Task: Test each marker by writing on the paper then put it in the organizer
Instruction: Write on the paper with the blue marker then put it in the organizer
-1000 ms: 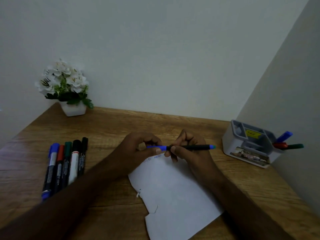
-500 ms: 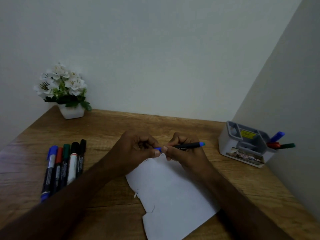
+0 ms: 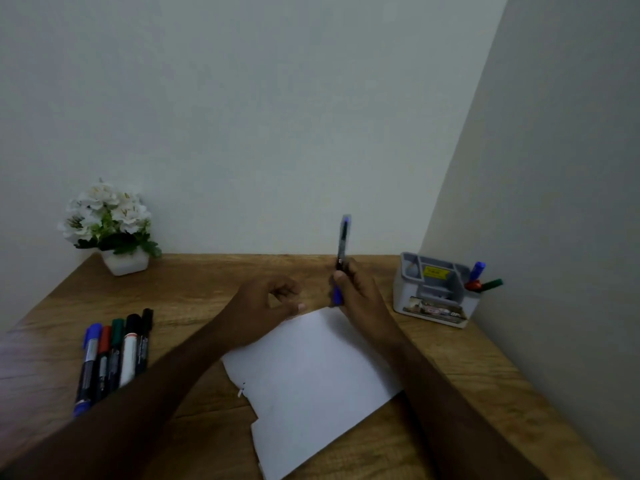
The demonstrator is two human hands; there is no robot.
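My right hand (image 3: 362, 294) grips a black marker with blue ends (image 3: 343, 242), held nearly upright above the far edge of the white paper (image 3: 311, 375). To its left, my left hand (image 3: 263, 304) rests at the paper's far left corner, fingers loosely curled and holding nothing. A grey organizer (image 3: 433, 308) stands at the right by the wall, with a blue, a red and a green marker (image 3: 479, 277) sticking out of its right compartment. Several more markers (image 3: 114, 351) lie side by side on the table at the left.
A small white pot of white flowers (image 3: 114, 233) stands in the far left corner of the wooden table (image 3: 194, 292). Walls close off the table at the back and along the right, just behind the organizer.
Both hands held the marker level while the cap closed onto it. My left hand has let go, and my right hand has swung the marker upright and moved it right.
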